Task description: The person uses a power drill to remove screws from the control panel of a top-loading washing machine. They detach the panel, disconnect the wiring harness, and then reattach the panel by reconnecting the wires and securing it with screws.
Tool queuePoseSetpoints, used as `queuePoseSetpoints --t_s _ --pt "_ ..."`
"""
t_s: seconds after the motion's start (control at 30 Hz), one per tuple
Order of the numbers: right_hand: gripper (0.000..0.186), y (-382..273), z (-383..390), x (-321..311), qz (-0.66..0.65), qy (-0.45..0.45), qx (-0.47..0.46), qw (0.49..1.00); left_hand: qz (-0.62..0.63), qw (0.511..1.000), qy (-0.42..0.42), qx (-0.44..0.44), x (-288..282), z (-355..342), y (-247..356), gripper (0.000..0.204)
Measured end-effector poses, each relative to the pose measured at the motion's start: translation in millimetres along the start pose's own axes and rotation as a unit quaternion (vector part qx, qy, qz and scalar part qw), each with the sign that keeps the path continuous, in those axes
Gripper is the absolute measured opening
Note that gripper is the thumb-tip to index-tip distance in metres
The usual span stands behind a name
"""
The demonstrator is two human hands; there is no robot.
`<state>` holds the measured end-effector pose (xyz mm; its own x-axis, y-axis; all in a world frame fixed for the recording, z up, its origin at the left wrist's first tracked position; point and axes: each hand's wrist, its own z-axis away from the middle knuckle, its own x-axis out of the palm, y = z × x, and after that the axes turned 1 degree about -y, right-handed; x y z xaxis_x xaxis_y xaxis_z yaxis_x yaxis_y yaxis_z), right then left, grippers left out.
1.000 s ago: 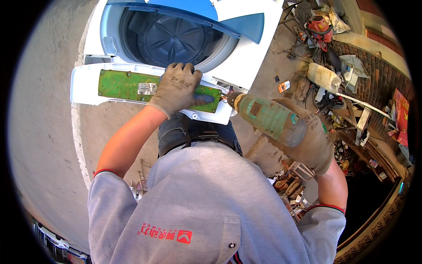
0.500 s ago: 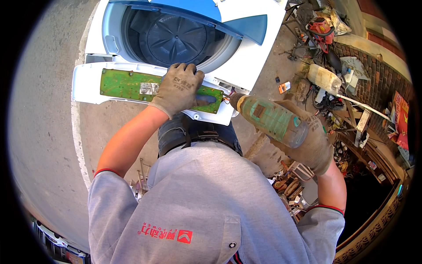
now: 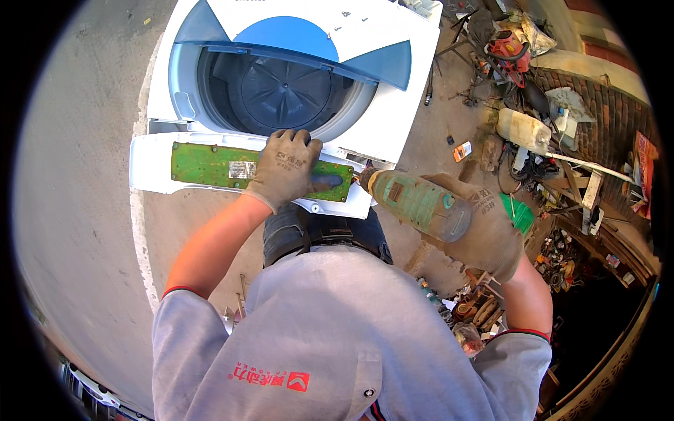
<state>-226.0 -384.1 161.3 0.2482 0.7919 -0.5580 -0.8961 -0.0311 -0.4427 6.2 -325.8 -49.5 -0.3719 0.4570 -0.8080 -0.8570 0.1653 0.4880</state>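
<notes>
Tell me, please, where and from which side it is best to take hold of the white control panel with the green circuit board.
Probably by its bare left end. The white control panel lies flat across the front edge of the washing machine. The left hand presses on the green circuit board near the middle, and the right hand aims a green power drill at the right end. Come from the left, fingers under the rim.

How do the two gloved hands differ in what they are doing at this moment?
The left hand lies flat, palm down, on the green circuit board in the white panel; the right hand is wrapped around a green power drill. The left reaches forward over the washing machine; the right sits beside it, drill tip at the panel's right end. Both wear grey-brown work gloves.
</notes>
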Motion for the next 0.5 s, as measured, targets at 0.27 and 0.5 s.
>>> queuePoseSetpoints --t_s 0.27,0.5 --pt "0.055 28 31 1 -0.12 0.064 -0.046 0.99 0.121 0.951 0.272 -0.086 -46 -59 -14 0.054" --pt "0.042 48 59 23 -0.182 0.186 -0.054 0.964 0.087 0.936 0.275 -0.203 -55 -129 -33 0.043"
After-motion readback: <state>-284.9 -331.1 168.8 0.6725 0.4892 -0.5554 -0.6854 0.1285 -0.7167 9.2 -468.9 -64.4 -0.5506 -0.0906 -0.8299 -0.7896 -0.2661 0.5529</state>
